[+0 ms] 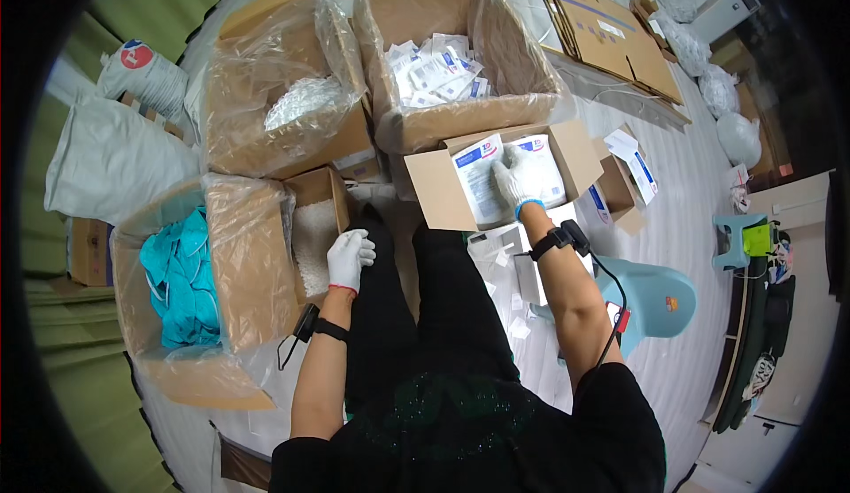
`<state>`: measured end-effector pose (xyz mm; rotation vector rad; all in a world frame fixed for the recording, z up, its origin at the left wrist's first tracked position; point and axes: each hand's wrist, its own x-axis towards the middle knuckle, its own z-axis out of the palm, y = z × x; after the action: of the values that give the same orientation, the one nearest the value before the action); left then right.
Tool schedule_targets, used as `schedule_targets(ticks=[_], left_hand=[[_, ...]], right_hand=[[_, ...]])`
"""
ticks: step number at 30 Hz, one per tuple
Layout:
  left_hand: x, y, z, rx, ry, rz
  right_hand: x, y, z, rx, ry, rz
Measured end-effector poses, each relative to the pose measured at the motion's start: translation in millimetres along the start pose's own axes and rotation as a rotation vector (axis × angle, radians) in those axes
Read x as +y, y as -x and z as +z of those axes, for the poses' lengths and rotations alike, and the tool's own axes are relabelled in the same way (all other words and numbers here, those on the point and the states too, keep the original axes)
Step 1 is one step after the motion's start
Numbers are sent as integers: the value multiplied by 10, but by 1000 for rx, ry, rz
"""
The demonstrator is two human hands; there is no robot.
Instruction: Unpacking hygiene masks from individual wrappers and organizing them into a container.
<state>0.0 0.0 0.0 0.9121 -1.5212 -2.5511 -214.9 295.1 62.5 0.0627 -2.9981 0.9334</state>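
Packing step, apparently: right hand point(524, 179) over white-and-blue packets point(478, 176) inside small open carton point(440, 189) right of centre, fingers together, pinch indeterminable; left hand point(351, 256), fingers curled, near thigh point(379, 294); next likely calls for flattening packets.

Fairly bright, even indoor light mid-frame; source direction unclear. Glints on the plastic liner point(332, 37), far left. White packets point(479, 183) run bright, small print too soft to read. Black shirt point(460, 440) loses most fold detail. Fisheye bows the pale floor point(686, 205); heavy black vignette, far right edge dim.
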Motion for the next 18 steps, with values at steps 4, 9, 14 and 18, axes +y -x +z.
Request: schedule_targets(ticks=[4,9,14,18], left_hand=[[23,20,44,5,-29,2],[18,43,106,-23,-254,-25],[559,669,1228,-336,-358,468],[749,883,1781,-410,-254,417]], right_hand=[[-245,136,-162,-74,-57,119],[-87,333,-356,336,-556,55],[-308,874,-847,-36,-1400,158],[-205,1179,-624,-138,-1606,163]])
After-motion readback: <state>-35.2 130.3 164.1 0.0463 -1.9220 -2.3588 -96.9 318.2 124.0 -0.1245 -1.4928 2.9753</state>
